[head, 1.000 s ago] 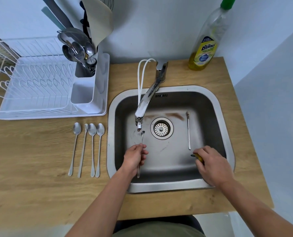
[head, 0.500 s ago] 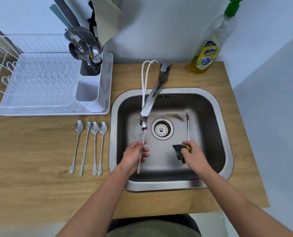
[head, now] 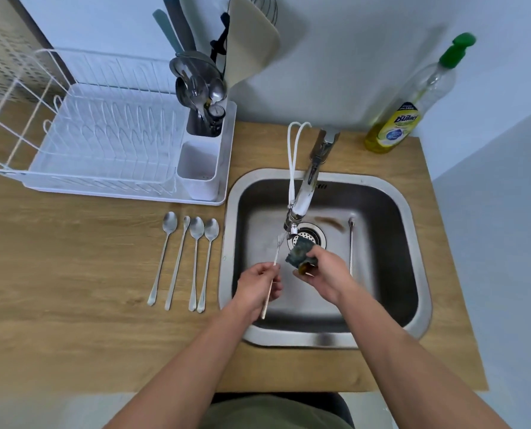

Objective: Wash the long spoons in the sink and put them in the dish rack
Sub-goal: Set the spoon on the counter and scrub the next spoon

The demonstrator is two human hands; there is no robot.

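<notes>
Over the sink [head: 413, 212], left hand [head: 258, 287] fingers pinch a long spoon [head: 272, 270]; right hand [head: 324, 274] grips a sponge [head: 300, 252].

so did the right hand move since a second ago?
Yes. The right hand, gripping the sponge, went from the sink's front-right corner leftward and toward the drain, close to the spoon in the left hand.

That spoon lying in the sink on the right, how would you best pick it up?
Pinch the spoon mid-handle from above. It lies flat on the sink floor, thin handle towards the person, so fingers straddle it crosswise there.
</notes>
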